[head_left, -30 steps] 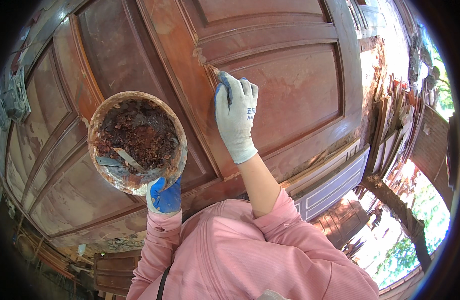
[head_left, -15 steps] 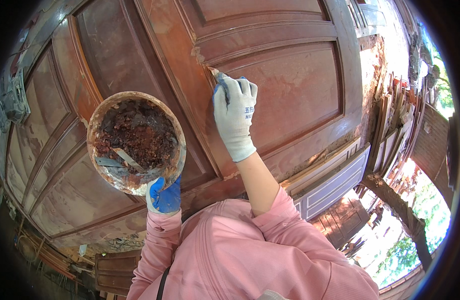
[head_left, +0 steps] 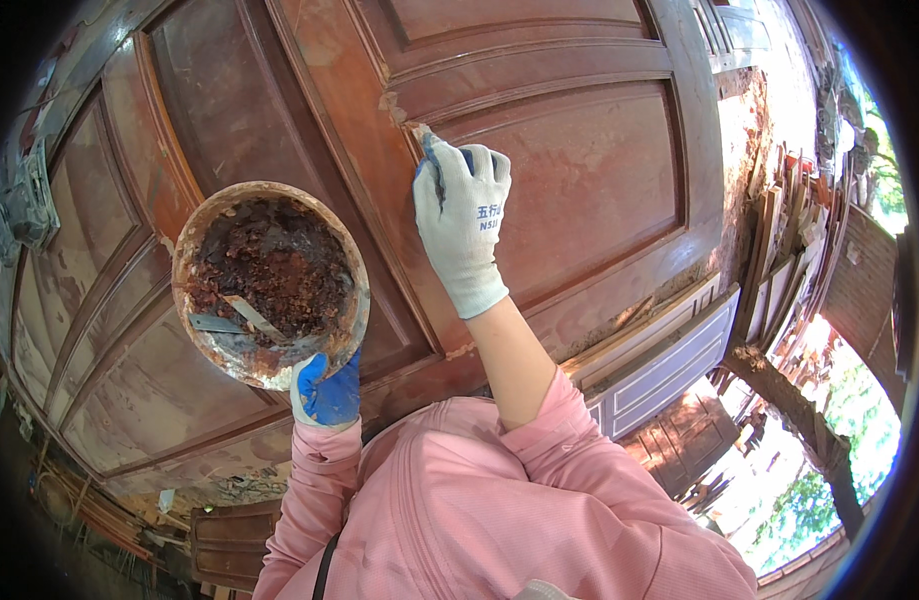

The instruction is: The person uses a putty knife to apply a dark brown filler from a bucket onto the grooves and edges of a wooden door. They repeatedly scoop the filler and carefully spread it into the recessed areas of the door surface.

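Note:
In my left hand [head_left: 329,392], which wears a blue and white glove, is a round bowl [head_left: 187,250] gripped by its near rim. Dark reddish-brown, crumbly paste [head_left: 279,255] fills much of it. Two flat strips, a grey metal one [head_left: 215,323] and a paler one [head_left: 256,319], lie in the paste near the left wall. My right hand [head_left: 466,215], also gloved, is closed, with its index finger at the moulding of a brown wooden door [head_left: 579,185]. Whatever its fingers pinch is hidden. Pale brown smears [head_left: 391,104] mark the wood just beyond the fingertip.
The large panelled door spreads beneath both hands. Stacked boards [head_left: 779,240] and a bluish-grey panel [head_left: 669,355] stand to the right. A rough wooden post [head_left: 794,405] is at the lower right. Clear plastic [head_left: 29,205] lies at the far left.
My right hand has shifted slightly away from me and to the left along the moulding. The left hand and the bowl stay almost in place.

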The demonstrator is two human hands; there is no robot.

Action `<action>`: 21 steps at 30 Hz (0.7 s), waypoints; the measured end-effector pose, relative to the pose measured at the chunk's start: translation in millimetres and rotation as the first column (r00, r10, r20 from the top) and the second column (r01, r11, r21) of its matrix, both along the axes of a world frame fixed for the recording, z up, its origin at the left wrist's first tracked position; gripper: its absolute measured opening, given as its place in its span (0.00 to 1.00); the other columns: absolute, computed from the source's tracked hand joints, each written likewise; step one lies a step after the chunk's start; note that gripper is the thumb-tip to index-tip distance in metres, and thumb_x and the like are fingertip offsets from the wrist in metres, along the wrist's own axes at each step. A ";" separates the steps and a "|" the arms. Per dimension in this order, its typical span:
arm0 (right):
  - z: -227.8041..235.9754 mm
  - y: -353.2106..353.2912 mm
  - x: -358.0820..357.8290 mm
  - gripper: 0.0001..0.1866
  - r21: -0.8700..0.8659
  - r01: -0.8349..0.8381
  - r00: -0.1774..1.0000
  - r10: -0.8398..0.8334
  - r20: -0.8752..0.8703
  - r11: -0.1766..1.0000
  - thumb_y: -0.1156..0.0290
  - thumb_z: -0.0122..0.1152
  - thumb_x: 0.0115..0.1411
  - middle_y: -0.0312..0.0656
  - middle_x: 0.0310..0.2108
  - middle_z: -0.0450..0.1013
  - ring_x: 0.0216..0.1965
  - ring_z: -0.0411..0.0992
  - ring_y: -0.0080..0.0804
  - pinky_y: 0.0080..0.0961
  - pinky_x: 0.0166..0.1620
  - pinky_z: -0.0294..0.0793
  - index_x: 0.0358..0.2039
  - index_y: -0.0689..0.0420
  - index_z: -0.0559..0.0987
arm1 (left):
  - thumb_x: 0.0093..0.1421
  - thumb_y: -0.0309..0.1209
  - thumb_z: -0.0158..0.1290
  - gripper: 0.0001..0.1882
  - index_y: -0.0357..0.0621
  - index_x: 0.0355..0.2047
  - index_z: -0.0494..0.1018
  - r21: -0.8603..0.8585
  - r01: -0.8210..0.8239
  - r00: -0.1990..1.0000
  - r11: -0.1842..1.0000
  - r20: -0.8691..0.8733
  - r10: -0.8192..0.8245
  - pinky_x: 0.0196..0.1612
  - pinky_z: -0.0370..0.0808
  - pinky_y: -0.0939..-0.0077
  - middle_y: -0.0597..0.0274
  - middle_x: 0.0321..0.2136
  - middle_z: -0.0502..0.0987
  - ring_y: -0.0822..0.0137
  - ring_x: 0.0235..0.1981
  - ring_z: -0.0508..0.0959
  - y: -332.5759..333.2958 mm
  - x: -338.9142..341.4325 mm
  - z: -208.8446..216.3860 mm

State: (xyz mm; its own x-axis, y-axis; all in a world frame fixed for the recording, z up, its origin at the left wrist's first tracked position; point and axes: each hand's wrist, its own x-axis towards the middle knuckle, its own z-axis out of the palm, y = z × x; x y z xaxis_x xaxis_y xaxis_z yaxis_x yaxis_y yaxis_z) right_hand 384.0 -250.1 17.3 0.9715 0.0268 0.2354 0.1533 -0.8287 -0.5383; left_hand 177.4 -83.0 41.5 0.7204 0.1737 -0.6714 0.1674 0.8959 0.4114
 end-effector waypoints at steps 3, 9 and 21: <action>-1.8 2.1 0.5 0.15 -0.028 0.009 1.000 -0.008 0.019 1.000 0.73 0.63 0.59 0.38 0.35 0.73 0.43 0.67 0.42 0.44 0.51 0.64 0.48 0.51 0.82 | 0.57 0.25 0.57 0.40 0.51 0.71 0.59 -0.007 0.004 1.000 1.000 0.000 -0.004 0.71 0.61 0.41 0.60 0.67 0.68 0.53 0.67 0.69 -0.5 1.7 1.2; -13.4 4.1 -3.6 0.15 -0.086 0.012 0.998 -0.006 0.067 0.996 0.71 0.65 0.58 0.39 0.37 0.73 0.45 0.68 0.43 0.47 0.55 0.63 0.47 0.50 0.82 | 0.57 0.25 0.57 0.40 0.52 0.71 0.59 0.016 0.009 1.000 1.000 -0.015 -0.009 0.71 0.61 0.41 0.60 0.67 0.67 0.53 0.67 0.69 0.4 -0.9 -0.6; -18.5 -7.9 -5.7 0.16 -0.144 -0.075 0.995 0.084 0.053 0.987 0.69 0.66 0.55 0.39 0.37 0.70 0.46 0.66 0.43 0.50 0.58 0.62 0.46 0.49 0.82 | 0.58 0.25 0.56 0.38 0.51 0.70 0.60 0.005 -0.011 1.000 1.000 0.016 0.010 0.70 0.63 0.41 0.60 0.66 0.69 0.53 0.66 0.70 -2.7 4.1 3.0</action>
State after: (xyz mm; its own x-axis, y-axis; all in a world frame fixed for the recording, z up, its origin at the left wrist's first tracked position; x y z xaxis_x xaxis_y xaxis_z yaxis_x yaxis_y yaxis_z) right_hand 378.3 -258.0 -1.1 0.9495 0.1405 0.2805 0.2498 -0.8797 -0.4046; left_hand 181.6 -85.6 44.6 0.7291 0.1848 -0.6589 0.1514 0.8954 0.4187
